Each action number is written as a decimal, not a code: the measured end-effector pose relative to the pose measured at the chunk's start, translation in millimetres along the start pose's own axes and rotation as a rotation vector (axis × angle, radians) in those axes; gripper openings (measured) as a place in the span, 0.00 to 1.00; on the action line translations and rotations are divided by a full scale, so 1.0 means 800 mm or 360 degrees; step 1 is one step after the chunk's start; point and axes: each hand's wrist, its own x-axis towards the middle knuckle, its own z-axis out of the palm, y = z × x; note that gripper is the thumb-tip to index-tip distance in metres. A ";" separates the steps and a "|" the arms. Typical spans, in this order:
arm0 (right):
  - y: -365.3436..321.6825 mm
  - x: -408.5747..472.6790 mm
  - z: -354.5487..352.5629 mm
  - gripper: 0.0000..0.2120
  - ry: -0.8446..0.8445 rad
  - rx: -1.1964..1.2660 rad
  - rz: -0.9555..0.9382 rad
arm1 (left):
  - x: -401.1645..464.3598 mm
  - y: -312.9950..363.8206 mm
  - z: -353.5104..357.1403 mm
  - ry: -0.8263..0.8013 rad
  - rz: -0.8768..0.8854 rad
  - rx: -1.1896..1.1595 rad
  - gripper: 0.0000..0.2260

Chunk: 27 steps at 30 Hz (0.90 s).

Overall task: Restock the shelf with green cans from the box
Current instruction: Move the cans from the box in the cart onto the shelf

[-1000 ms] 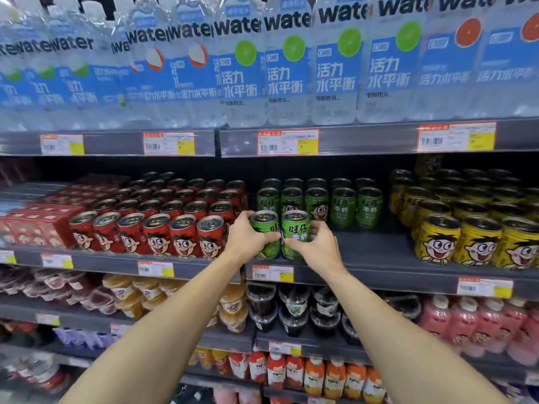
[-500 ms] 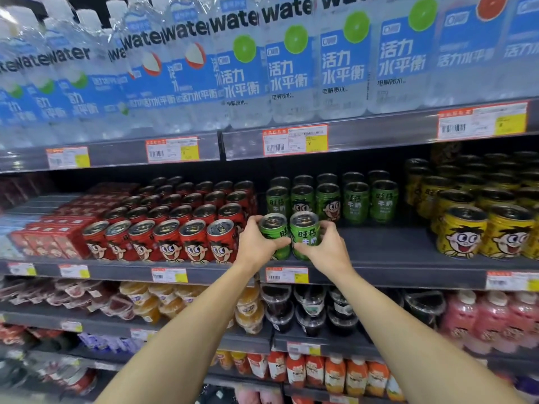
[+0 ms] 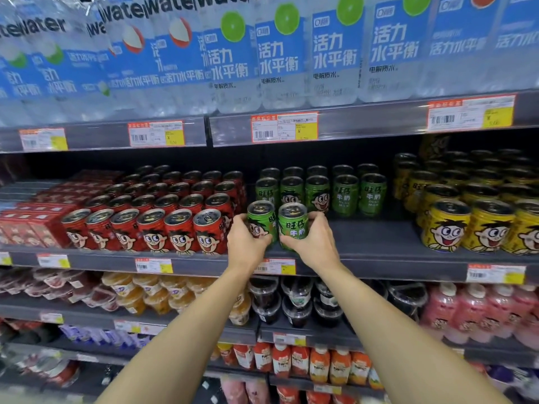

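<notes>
- The task looks partly done, in my judgement: the green section of the middle shelf [image 3: 379, 258] already has two rows of green cans [image 3: 320, 191] at the back, but the front part of this section is mostly bare.
- Two more cans are now being set in front of those rows, near the shelf edge. The left green can [image 3: 260, 218] and the right green can [image 3: 292, 221] stand upright and side by side, touching or almost touching.
- I cannot tell if their bottoms already rest on the shelf, because the hands cover them.
- The left hand [image 3: 246, 246] has its grip closed around the left green can: the thumb and fingers curl round its lower body.
- The right hand [image 3: 313, 243] holds the right green can in the same way, fingers wrapped round its side.
- Just beside the left green can stand the red cans [image 3: 151, 228]; the yellow cans [image 3: 472, 223] are well apart on the right.
- The box is not in view, so how many cans remain I cannot say.
</notes>
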 end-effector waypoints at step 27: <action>0.001 -0.003 0.005 0.35 0.0058 -0.0054 -0.0012 | 0.072 0.013 0.039 0.0051 -0.0289 0.0056 0.33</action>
